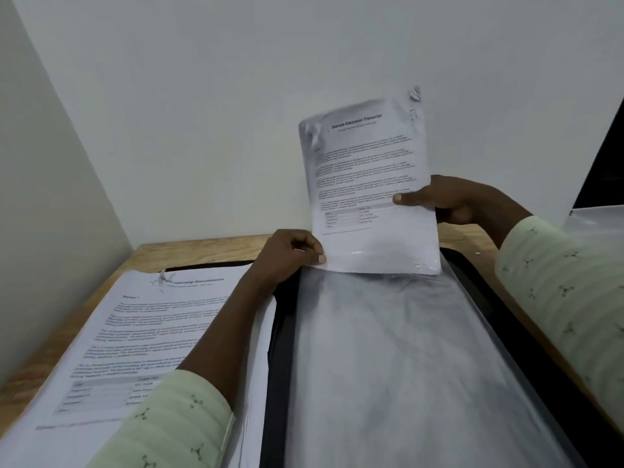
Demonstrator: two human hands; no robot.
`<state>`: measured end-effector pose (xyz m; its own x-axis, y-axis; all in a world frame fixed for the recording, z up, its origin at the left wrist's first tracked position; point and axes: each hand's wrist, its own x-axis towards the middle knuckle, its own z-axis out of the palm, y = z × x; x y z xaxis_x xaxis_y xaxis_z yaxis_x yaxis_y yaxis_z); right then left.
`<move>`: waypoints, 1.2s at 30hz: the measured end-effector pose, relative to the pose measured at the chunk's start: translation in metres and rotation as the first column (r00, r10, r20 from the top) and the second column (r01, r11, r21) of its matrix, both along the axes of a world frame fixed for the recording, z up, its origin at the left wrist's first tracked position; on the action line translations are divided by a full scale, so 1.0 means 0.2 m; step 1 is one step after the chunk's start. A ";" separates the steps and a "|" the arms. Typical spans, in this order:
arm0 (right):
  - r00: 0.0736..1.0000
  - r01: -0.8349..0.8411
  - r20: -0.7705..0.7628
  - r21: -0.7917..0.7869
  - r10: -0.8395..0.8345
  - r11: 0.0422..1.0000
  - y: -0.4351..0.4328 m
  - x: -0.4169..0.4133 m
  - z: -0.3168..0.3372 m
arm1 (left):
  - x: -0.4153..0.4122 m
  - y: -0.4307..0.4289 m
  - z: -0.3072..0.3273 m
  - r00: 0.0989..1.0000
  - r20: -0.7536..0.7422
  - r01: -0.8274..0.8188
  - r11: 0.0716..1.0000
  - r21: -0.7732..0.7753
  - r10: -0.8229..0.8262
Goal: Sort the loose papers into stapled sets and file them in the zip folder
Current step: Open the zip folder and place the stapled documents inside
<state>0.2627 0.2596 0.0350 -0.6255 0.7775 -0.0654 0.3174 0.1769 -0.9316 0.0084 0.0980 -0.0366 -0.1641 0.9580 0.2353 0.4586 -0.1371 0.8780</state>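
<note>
Wooden desk (189,248), white-walled corner. Filing step: my right hand (449,204) grips the transcript set (364,163) upright near the desk's far edge, and my left hand (290,255) pinches its lower corner. Next, lower it into the zip folder (388,366).

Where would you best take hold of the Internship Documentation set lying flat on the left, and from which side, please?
Likely its left edge, coming from the left with the thumb on top. The Internship Documentation set lies flat on the table, apparently bound near the title, and the left arm crosses its right side.
</note>
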 end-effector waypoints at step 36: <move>0.965 0.098 0.259 -0.186 -0.048 0.978 0.00 0.01 0.02 | 0.18 0.06 0.03 0.949 -0.306 0.071 0.997 -0.022 -0.075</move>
<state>0.2641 0.2587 0.0398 -0.5111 0.7766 -0.3684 0.5510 -0.0329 -0.8338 0.0452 0.1102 -0.0303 -0.0151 0.9674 0.2529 0.6952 -0.1716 0.6981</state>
